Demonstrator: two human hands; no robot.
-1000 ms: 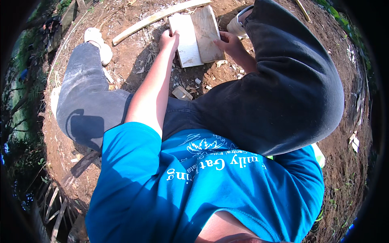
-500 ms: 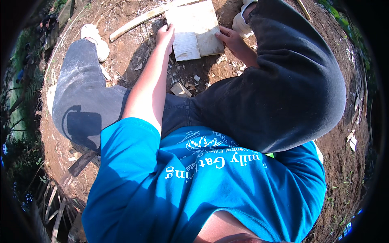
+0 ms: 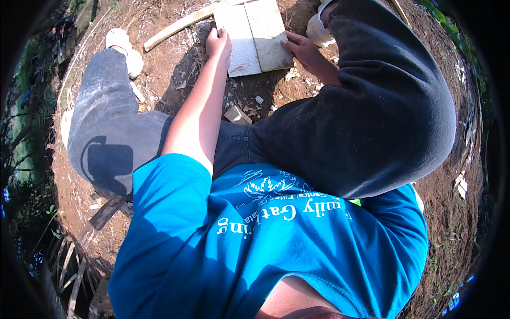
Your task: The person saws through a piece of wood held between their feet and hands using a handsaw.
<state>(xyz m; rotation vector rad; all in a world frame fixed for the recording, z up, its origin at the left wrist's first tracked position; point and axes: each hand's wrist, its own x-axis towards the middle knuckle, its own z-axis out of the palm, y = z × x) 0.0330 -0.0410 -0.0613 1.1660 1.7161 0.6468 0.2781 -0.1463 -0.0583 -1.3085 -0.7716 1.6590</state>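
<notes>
We see bare reddish soil (image 3: 175, 69) carrying two pale flat boards (image 3: 254, 36), a long wooden stick (image 3: 178, 25), and scattered wood chips (image 3: 238, 114).

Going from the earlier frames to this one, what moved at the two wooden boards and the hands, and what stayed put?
The two pale boards, a gap apart a second ago, now lie edge to edge. The left hand has stayed at the left board's edge, and the right hand has stayed at the right board's lower corner; whether either one grips cannot be told. The person still squats, and the long stick still lies on the soil left of the boards.
</notes>
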